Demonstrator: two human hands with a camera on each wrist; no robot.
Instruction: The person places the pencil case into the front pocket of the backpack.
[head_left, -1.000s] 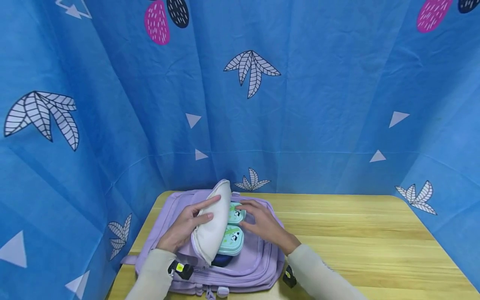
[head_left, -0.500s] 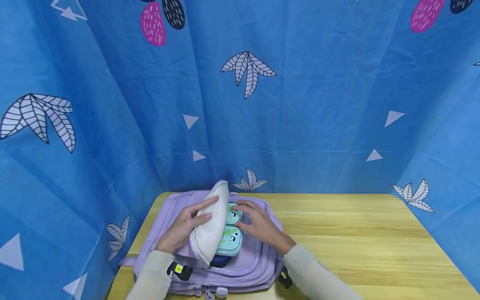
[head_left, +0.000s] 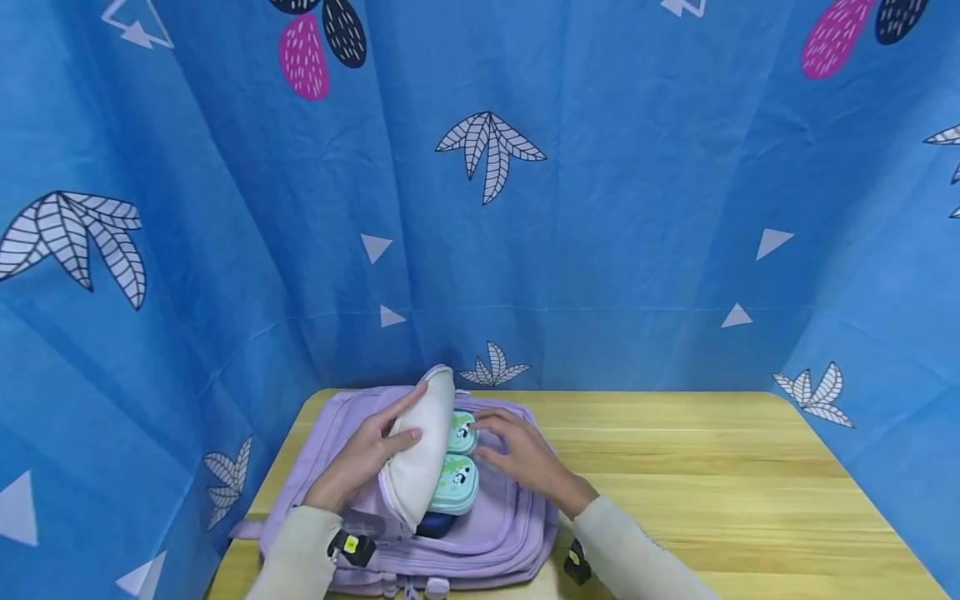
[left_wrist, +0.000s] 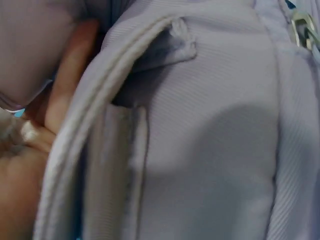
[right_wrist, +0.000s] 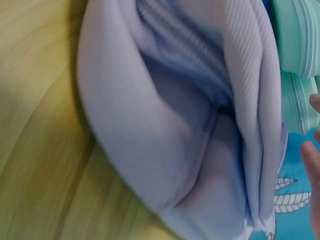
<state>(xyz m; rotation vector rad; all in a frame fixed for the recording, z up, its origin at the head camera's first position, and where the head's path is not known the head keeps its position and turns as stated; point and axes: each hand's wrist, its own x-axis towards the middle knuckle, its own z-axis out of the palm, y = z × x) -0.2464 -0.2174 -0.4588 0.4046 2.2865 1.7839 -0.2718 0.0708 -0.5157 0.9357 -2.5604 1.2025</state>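
A lavender backpack [head_left: 495, 525] lies on the table with its front pocket open. My left hand [head_left: 356, 458] holds up the pocket's white-lined flap [head_left: 423, 454], thumb on the lining and the other fingers partly behind it. Two mint-green zip cases with panda prints sit in the opening. The near case [head_left: 455, 483] lies over a dark blue item [head_left: 435, 524], mostly hidden. My right hand [head_left: 528, 454] is at the far case [head_left: 462, 432], its bent fingertips right at the case's right side and its thumb a little apart. The right wrist view shows these fingers [right_wrist: 311, 160] only at its edge.
The wooden table [head_left: 712, 483] extends to the right of the backpack. A blue patterned curtain [head_left: 622, 208] encloses the back and sides. Zip pulls [head_left: 411, 590] hang at the backpack's near edge, and a strap [head_left: 246, 529] sticks out at its left.
The head view has shifted slightly. My right fingers have stayed at the far case, and my left hand still holds the flap, with its index finger now higher along the edge.
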